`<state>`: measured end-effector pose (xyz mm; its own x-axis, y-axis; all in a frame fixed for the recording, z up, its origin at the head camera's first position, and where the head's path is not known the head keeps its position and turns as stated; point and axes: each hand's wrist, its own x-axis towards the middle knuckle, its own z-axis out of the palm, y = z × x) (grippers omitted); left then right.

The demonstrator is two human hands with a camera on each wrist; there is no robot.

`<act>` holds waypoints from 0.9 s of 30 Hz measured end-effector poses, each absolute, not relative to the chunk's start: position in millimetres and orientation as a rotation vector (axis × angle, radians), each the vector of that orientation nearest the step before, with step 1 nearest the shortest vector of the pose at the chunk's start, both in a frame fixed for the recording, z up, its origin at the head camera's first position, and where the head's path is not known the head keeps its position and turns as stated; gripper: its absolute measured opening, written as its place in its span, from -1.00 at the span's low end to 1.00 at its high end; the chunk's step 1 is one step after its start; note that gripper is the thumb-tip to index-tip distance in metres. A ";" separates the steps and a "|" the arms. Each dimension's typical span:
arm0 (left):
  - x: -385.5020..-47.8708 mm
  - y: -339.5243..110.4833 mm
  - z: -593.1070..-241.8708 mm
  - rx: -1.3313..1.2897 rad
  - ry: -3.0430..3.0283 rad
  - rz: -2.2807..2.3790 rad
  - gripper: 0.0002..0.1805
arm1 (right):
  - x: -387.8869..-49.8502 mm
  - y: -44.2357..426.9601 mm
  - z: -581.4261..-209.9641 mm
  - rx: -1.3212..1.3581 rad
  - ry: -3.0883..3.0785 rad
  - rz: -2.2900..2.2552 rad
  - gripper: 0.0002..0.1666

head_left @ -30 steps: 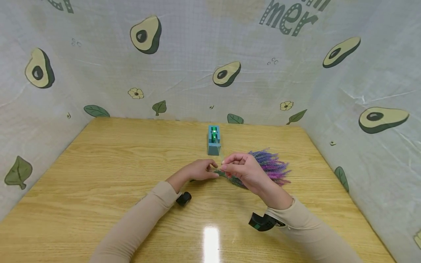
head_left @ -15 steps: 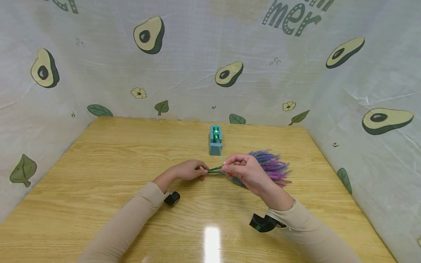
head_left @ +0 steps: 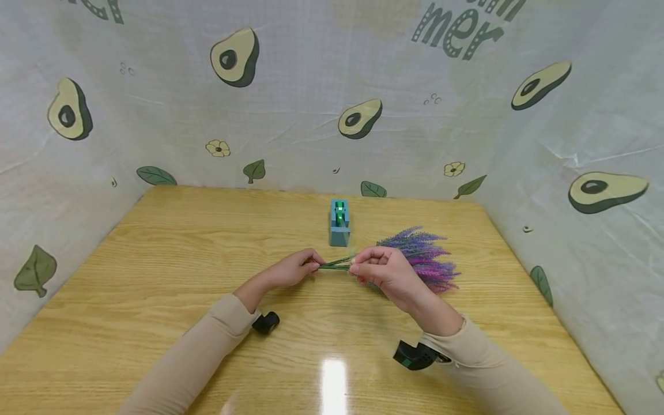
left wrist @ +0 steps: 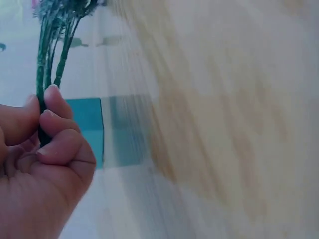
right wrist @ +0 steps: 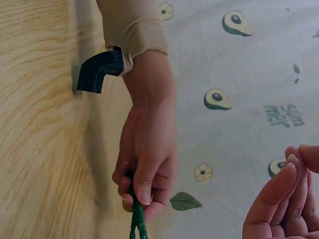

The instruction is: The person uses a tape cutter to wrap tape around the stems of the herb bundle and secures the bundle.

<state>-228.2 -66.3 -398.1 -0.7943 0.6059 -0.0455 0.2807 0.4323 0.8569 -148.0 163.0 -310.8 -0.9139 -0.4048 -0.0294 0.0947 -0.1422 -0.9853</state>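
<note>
A wood-grain table (head_left: 207, 230) carries a bright glare (head_left: 334, 383) near its middle, on the near side. Pale cloth (head_left: 295, 69) rises along the far, left and right sides, printed with avocados (head_left: 241, 55), leaves (head_left: 255, 170) and flowers (head_left: 218, 148). Green lettering (head_left: 457, 33) sits high on the far cloth, toward the right.

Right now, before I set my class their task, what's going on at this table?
A person's left hand grips the green stems of a bunch of purple and pink flowers. The right hand is near the stems, thumb and fingertips together; whether they hold anything is unclear. A blue tape dispenser stands beyond the hands on the table.
</note>
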 end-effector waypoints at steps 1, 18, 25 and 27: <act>-226.7 -64.8 -396.7 0.763 2.346 1.305 -0.81 | -147.6 163.0 -311.3 -0.347 1.802 -2.124 -0.81; -205.5 -36.1 -372.4 0.824 2.347 1.354 -0.80 | -136.5 160.8 -331.9 -0.335 1.761 -2.129 -0.85; -201.8 -31.6 -373.5 0.776 2.355 1.351 -0.78 | -129.8 160.7 -346.5 -0.319 1.774 -2.113 -0.86; -200.8 -31.0 -374.4 0.770 2.362 1.339 -0.79 | -127.6 160.7 -350.5 -0.302 1.768 -2.117 -0.87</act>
<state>-200.8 -31.0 -374.4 -0.8045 0.5938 -0.0104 0.2960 0.4161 0.8598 -127.6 160.7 -350.5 -0.9105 -0.4078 -0.0680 0.1395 -0.1482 -0.9791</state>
